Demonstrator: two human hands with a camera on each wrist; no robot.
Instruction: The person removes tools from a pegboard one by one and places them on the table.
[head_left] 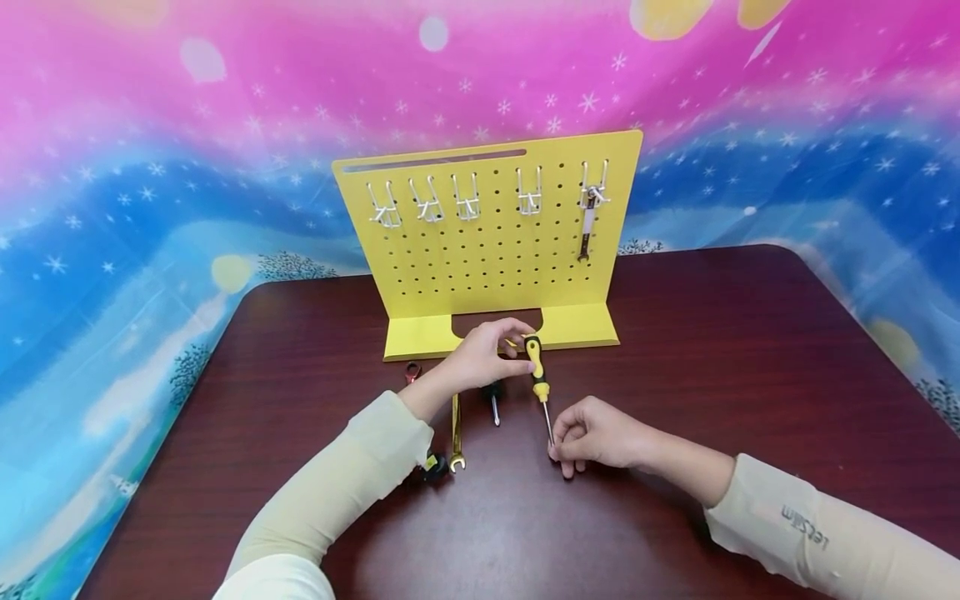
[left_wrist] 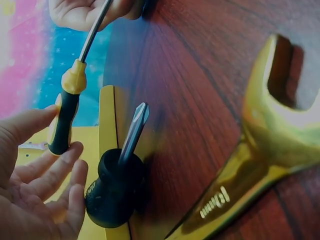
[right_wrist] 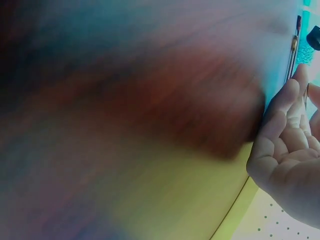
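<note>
A yellow and black screwdriver is held above the table between both hands. My left hand pinches its handle between thumb and fingertips, also plain in the left wrist view. At the other end, the fingertips of my right hand pinch the metal shaft near its tip. In the right wrist view that hand appears at the right edge with curled fingers. Below the left hand lies a stubby black screwdriver with a cross tip. Beside it is a gold open-end wrench, partly covered by the left forearm in the head view.
A yellow pegboard stands at the back of the dark wooden table. White hooks line its upper part, and a small wrench hangs at the right. A red-ended tool and a black-yellow object lie near the left forearm.
</note>
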